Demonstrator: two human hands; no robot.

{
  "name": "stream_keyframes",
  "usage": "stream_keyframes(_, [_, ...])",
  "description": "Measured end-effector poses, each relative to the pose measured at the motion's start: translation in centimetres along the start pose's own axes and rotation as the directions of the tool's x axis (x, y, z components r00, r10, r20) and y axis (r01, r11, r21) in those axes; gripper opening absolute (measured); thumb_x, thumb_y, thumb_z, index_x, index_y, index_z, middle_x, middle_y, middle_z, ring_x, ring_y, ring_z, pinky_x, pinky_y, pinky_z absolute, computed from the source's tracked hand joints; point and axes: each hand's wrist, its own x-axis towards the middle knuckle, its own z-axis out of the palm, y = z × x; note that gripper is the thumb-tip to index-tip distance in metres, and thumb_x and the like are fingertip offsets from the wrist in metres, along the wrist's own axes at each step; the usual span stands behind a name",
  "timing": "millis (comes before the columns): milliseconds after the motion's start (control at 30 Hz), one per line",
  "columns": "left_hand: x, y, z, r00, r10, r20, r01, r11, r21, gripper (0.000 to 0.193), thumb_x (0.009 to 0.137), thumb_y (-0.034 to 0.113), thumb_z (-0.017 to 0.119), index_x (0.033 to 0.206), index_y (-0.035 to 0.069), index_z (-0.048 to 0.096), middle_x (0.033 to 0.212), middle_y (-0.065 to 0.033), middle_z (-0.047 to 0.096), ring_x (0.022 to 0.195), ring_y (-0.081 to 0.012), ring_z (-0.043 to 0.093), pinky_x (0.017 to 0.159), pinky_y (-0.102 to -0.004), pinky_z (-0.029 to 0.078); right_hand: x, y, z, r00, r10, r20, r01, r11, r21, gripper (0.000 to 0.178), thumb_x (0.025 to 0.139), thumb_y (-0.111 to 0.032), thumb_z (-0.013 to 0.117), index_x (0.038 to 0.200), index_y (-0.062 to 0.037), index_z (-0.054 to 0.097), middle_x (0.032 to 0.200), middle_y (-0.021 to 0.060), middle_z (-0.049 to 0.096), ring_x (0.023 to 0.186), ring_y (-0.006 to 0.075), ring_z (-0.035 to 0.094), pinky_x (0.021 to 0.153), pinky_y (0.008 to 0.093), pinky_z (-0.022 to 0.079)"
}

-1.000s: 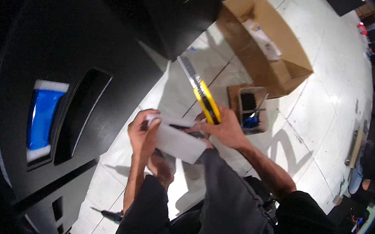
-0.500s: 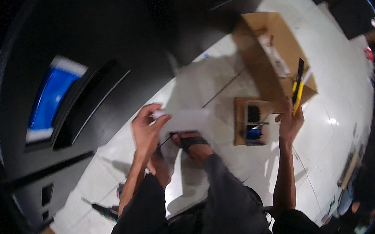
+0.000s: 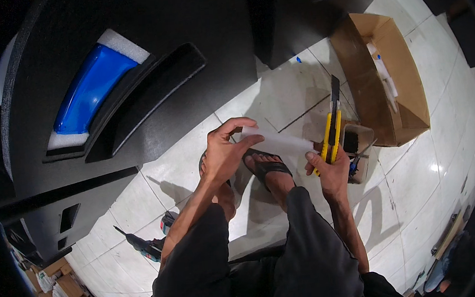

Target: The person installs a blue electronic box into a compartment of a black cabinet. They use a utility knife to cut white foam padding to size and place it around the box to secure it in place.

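Note:
A thin white strip (image 3: 279,141), which looks like foam sheet, is stretched between my hands above my sandalled feet. My left hand (image 3: 221,152) pinches its left end between thumb and fingers. In my right hand (image 3: 333,174) is a yellow and black utility knife (image 3: 333,132), its dark blade pointing up and away from me. The thumb and fingertips of that same hand touch the strip's right end. At the upper left, a shiny blue curved piece (image 3: 93,90) sits in a black panel (image 3: 199,17), with white foam (image 3: 124,45) at both its ends.
An open cardboard box (image 3: 349,47) with white scraps stands at the right. Partly behind my right hand is a plastic tub (image 3: 364,138) of small dark and blue parts. A power drill (image 3: 142,245) lies on the tiled floor at the lower left.
My right hand, still with the utility knife, has come left to the strip's right end. My view has shifted, and the strip now appears more stretched out.

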Motion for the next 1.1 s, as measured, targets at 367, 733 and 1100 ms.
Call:
stream_keyframes(367, [0.1,-1.4,-1.5,0.999,-0.014,-0.036,0.014,1.0,-0.003,0.035,0.08,0.001,0.078,0.111,0.005,0.062,0.093,0.0029,0.062,0.078,-0.0038,0.053,0.069,-0.0207,0.045,2.8,5.0,0.2,0.99,-0.051,-0.129,0.025,0.981,-0.194,0.03,0.096,-0.028,0.061,0.091,0.0019,0.058,0.074,0.0117,0.061,0.057,0.0177,0.057,0.053,0.0326,0.046])
stream_keyframes(733, [-3.7,4.7,-7.5,0.915,0.06,-0.398,-0.194,0.932,-0.306,0.036,0.082,0.002,0.077,0.114,0.003,0.06,0.097,-0.0069,0.072,0.086,-0.0111,0.066,0.078,-0.027,0.054,6.7,21.3,-6.0,0.916,-0.401,0.012,-0.074,-0.198,-0.977,0.035,0.099,-0.025,0.05,0.125,-0.0021,0.046,0.113,0.024,0.055,0.109,0.0416,0.056,0.081,0.0477,0.052])
stream_keyframes(1100, [-4.3,15.0,-12.6,0.638,0.241,-0.731,-0.497,0.855,-0.151,0.04,0.083,0.015,0.079,0.111,-0.007,0.061,0.093,-0.0145,0.072,0.076,-0.0137,0.069,0.074,-0.0258,0.057,0.2,-9.4,14.5,0.645,-0.471,0.602,0.542,0.837,0.074,0.061,0.103,-0.044,0.04,0.13,0.0103,0.047,0.109,0.0269,0.065,0.088,0.0322,0.07,0.068,0.0384,0.057])
